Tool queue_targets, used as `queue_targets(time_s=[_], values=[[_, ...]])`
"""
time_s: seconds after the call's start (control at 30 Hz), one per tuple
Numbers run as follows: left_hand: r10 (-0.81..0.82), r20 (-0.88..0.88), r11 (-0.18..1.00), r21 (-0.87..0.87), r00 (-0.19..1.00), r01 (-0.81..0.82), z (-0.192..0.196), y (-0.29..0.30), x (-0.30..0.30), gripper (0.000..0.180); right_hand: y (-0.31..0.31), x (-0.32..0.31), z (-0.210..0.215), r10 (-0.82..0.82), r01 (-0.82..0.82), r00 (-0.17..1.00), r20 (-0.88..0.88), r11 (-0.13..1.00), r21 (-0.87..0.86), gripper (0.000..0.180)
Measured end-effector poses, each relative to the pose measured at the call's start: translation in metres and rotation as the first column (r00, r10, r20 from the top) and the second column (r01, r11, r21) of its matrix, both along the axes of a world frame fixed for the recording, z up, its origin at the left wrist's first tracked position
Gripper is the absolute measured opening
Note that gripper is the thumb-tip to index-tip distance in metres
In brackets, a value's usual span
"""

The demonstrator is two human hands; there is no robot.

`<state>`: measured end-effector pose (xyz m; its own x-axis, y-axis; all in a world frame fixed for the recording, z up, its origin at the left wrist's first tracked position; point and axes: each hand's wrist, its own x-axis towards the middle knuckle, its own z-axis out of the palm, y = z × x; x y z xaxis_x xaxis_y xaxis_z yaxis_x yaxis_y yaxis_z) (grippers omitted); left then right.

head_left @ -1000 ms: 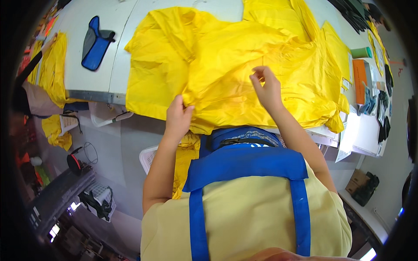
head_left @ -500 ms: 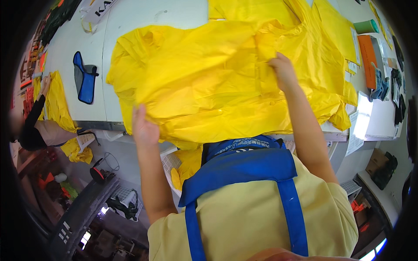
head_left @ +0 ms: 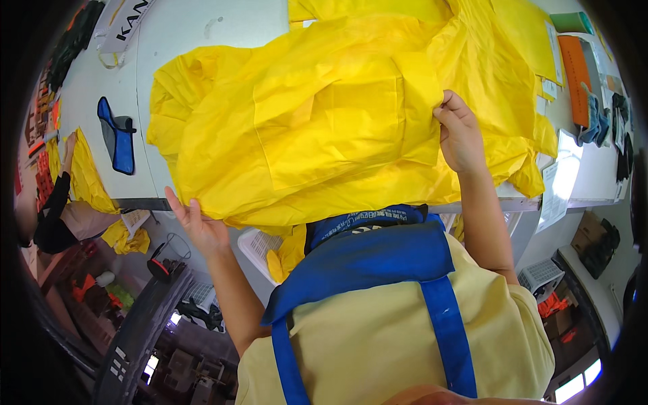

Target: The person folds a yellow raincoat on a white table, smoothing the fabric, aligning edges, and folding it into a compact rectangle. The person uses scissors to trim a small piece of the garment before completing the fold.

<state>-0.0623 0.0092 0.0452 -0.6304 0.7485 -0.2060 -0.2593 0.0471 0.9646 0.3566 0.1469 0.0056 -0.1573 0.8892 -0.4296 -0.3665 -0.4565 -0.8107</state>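
A crinkled yellow raincoat (head_left: 304, 128) lies spread across the table in front of me, with a stitched square patch like a pocket near its middle. My right hand (head_left: 462, 131) pinches a fold of it between thumb and fingers, on the right of that patch. At the lower left edge of the raincoat, my left hand (head_left: 200, 226) has its fingers apart, the fingertips at the cloth's edge. Whether they touch it I cannot tell. More yellow cloth (head_left: 371, 9) is heaped behind and to the right.
A blue and black pouch (head_left: 119, 138) lies left on the white table (head_left: 175, 30). An orange box (head_left: 574, 81), a green cylinder (head_left: 571, 23) and paper sheets (head_left: 555, 196) are at right. Below the table edge stands a white basket (head_left: 258, 251). Another person (head_left: 67, 219) handles yellow cloth far left.
My left hand has moved down and left, its fingers spreading. My right hand has shifted slightly right and down with the fold, and the patch now lies flatter and more visible.
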Motion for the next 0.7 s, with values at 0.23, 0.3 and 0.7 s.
queue_targets(time_s=[0.23, 0.3, 0.7], values=[[-0.262, -0.372, 0.956, 0.026, 0.89, 0.292, 0.075, 0.106, -0.006, 0.052, 0.078, -0.02, 0.059, -0.093, 0.09, 0.995, 0.041, 0.993, 0.081, 0.017], [-0.399, -0.379, 0.891, 0.055, 0.835, 0.451, 0.088, 0.162, -0.01, 0.057, 0.117, -0.025, 0.056, -0.121, 0.119, 0.992, 0.046, 0.992, 0.045, 0.037], [-0.349, -0.924, 0.935, -0.355, -0.157, 0.01, 0.004, 0.103, 0.044, 0.08, -0.078, -0.047, 0.03, -0.137, -0.645, 0.518, 0.844, 0.585, 0.491, 0.033]])
